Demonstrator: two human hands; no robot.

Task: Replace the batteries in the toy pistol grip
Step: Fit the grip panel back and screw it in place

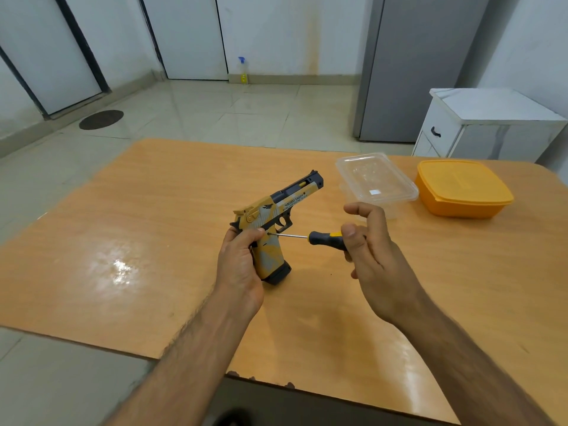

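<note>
A yellow, grey and black toy pistol (278, 207) stands over the middle of the wooden table (147, 229), barrel pointing away to the right, grip base down. My left hand (238, 259) grips its handle from the left. My right hand (365, 241) pinches the black and yellow handle of a small screwdriver (322, 238). The thin shaft runs left and its tip meets a screw hole at the top of the grip. No batteries are in view.
A clear plastic container (376, 182) with a lid sits on the table behind my right hand. An orange lidded box (461, 187) stands to its right. Beyond the table are a white cabinet (488, 127), a grey refrigerator (415, 66) and a spray bottle (242, 70) on the floor.
</note>
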